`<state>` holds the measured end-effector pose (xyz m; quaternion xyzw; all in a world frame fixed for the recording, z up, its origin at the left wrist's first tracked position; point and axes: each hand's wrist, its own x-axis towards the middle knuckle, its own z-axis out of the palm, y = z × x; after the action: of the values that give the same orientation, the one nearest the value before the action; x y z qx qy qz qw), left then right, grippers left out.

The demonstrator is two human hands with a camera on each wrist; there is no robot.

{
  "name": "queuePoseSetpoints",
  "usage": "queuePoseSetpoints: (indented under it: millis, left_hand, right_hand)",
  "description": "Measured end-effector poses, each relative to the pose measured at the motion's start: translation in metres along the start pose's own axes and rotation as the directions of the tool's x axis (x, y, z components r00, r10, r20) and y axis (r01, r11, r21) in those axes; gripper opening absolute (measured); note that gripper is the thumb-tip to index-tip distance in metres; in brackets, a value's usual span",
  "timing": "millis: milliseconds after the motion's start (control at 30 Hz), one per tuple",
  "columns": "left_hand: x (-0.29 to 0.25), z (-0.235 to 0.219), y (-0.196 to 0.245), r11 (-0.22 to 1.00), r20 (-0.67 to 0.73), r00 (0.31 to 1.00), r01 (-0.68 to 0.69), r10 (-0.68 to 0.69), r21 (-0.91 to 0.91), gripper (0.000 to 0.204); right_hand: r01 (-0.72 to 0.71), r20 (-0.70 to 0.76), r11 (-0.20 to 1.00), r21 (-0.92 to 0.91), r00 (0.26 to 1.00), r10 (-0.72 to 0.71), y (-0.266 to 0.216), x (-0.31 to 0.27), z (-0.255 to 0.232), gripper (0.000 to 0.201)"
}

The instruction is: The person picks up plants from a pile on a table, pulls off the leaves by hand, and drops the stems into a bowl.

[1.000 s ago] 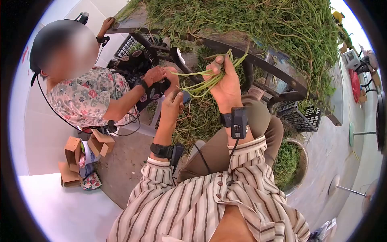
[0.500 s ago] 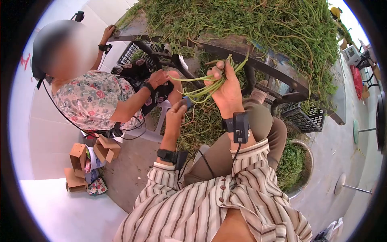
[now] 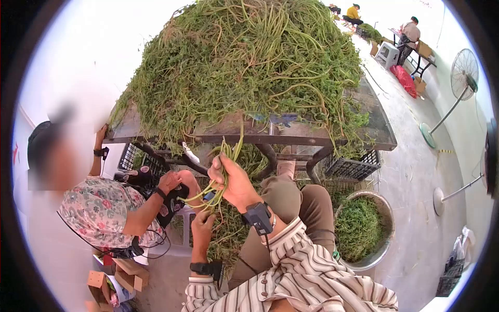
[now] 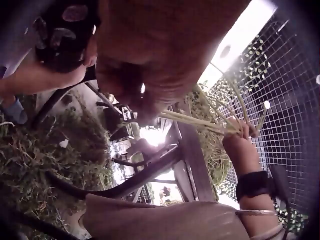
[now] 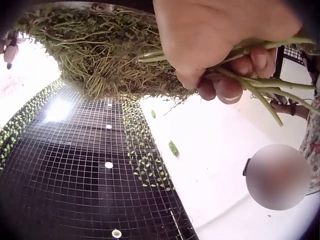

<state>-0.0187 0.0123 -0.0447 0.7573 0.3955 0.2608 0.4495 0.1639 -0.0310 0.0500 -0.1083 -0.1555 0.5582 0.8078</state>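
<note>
1. Far left: a second person in a floral shirt (image 3: 101, 210) sits close, arm reaching in toward your work. Keep your elbow clear of theirs.
2. Your left hand (image 3: 202, 222) sits low, just under the trailing ends of the green stems (image 3: 215, 187). The wrist view is too blurred to judge the fingers; I cannot tell if they pinch anything.
3. Your right hand (image 3: 234, 182) grips the bunch, fingers curled tight round it, below the table's near edge (image 3: 270, 136).
4. Risk: the loose ends hang uneven; a slack grip likely drops stems onto the green litter underfoot.
5. Above: the heap of greens (image 3: 249, 57) overhangs the table edge; brushing it could pull strands down.
6. Right: a metal basin (image 3: 383, 208) of picked greens sits by your knee, with a black crate (image 3: 351, 167) just behind it.
</note>
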Motion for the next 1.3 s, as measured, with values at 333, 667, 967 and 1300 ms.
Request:
queuePoseSetpoints:
  millis: [333,667,967,1300]
  left_hand:
    - [-0.016,-0.024,-0.015,0.987,-0.120,0.984,0.144,-0.136,0.065,0.018]
    - [-0.016,-0.012,-0.012,0.988,-0.025,0.988,0.151,-0.151,-0.029,0.020]
    - [-0.006,-0.004,-0.009,0.999,0.007,0.999,0.041,-0.041,-0.012,0.020]
    - [-0.006,0.015,0.022,0.999,0.001,0.999,0.053,-0.053,-0.008,0.019]
  right_hand:
    - [0.334,0.189,0.929,-0.159,0.934,-0.303,-0.083,-0.031,0.024,0.031]
    - [0.563,0.111,0.704,-0.432,0.808,-0.578,-0.166,-0.117,0.020,0.032]
    - [0.535,0.027,0.485,-0.692,0.690,-0.723,-0.226,-0.250,-0.024,0.032]
    - [0.180,-0.763,0.762,-0.622,0.080,-0.642,-0.186,-0.439,-0.208,0.022]
